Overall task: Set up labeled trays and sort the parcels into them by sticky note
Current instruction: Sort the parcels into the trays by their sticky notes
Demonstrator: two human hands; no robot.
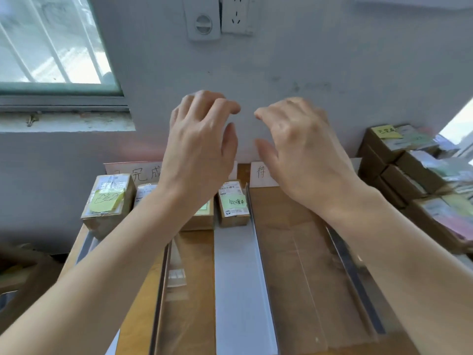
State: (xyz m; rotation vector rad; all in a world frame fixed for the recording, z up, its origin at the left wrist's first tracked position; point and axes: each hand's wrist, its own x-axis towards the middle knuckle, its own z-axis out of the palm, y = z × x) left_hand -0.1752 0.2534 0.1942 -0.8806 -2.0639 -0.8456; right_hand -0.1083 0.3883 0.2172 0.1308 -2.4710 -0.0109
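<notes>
We see a pale grey wall (332, 60) right ahead. A white socket (236, 14) and a white plate with a round knob (203, 21) sit high on it. On the left, a window (51, 42) with white bars lets in bright daylight above a worn sill (66, 121). Down low is a brown wooden surface (133, 316).

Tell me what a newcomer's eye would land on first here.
The left hand and right hand are raised mid-frame before the wall, fingers loosely curled, holding nothing. Below them, sticky-noted parcels stand at the far end of the trays, and a pile of parcels sits at far right.
</notes>
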